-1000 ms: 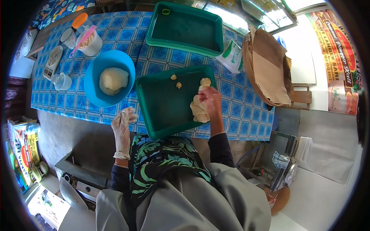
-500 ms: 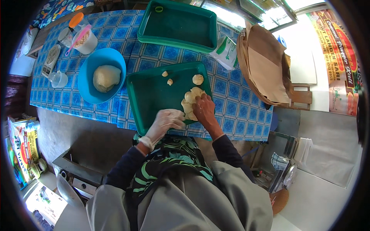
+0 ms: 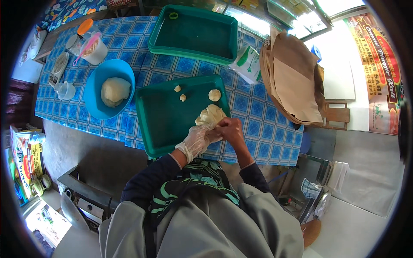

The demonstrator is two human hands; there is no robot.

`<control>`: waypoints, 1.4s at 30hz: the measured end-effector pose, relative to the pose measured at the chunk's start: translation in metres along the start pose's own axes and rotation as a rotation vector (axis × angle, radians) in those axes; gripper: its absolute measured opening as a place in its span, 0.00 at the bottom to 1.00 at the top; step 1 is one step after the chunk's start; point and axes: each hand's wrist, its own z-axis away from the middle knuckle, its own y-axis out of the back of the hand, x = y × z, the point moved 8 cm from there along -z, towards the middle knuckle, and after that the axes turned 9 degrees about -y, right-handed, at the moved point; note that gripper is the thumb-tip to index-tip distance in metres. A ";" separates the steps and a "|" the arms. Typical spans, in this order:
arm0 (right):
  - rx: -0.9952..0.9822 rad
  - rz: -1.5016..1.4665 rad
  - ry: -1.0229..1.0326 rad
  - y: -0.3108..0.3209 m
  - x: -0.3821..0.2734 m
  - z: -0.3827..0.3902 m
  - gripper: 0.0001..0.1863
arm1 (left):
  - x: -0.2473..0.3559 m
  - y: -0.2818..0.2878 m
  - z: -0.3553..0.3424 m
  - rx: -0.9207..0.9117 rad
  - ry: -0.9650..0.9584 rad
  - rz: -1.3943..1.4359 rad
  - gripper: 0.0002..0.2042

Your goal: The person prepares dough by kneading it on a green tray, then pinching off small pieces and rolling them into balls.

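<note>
My left hand (image 3: 201,138), in a clear plastic glove, is closed at the near right corner of the green tray (image 3: 143,124). My bare right hand (image 3: 231,129) meets it there, fingers pinched together. Whatever lies between the fingertips is hidden. Just beyond both hands, a pile of pale dough lumps (image 3: 211,114) sits in the tray, partly covered by the glove. A round dough ball (image 3: 214,95) lies farther back on the right. Two small dough bits, one farther (image 3: 177,88) and one nearer (image 3: 183,98), rest toward the back middle.
A blue bowl (image 3: 91,92) holding a large dough mass (image 3: 115,91) stands left of the tray. Behind are stacked green trays (image 3: 193,34) and a white-green plastic packet (image 3: 247,64). A round woven tray with brown paper (image 3: 297,77) stands right. Tubs (image 3: 95,52) and a scale (image 3: 59,69) stand far left.
My left hand has moved right to meet my right hand. The right hand has drawn back from the dough pile toward the tray's near corner. The view has shifted slightly.
</note>
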 end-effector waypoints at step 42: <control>0.322 0.470 0.663 -0.004 -0.056 -0.111 0.03 | 0.122 -0.003 0.050 -0.085 -0.588 -0.029 0.10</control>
